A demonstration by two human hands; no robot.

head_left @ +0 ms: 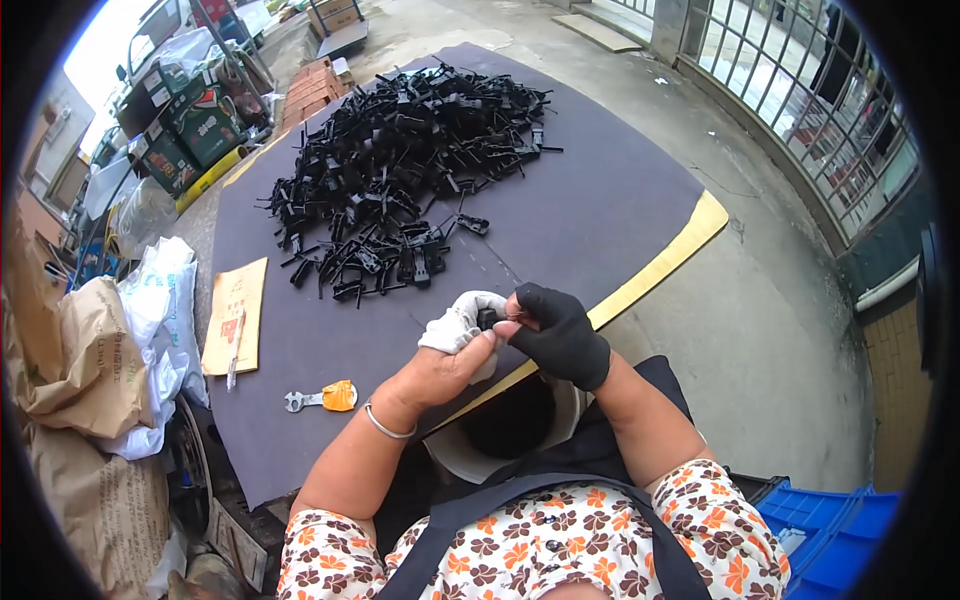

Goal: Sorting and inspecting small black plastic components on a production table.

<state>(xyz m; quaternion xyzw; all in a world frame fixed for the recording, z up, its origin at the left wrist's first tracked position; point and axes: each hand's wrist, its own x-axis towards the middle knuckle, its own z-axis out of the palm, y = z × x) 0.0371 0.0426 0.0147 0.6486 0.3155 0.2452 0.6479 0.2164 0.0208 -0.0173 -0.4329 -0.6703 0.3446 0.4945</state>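
Observation:
My left hand [462, 338], in a white glove with bare fingertips, is closed around a small black plastic part [487, 318] over the table's near edge. Close against it, my right hand [562, 335], in a black glove, pinches thumb and forefinger together at the part's right side. What those right fingertips grip is too small to make out. Beyond both hands a large heap of similar black plastic parts [400, 150] with thin prongs covers the far half of the table [610, 190]. One loose part [473, 224] lies at the heap's near right edge.
Left of my arm lie a wrench with an orange-wrapped handle [322, 397] and a yellow notebook [228, 335] with a pen [237, 350]. A white bucket [465, 462] stands below the near edge. Paper sacks [85, 350] crowd the left; blue crates [825, 535] sit lower right.

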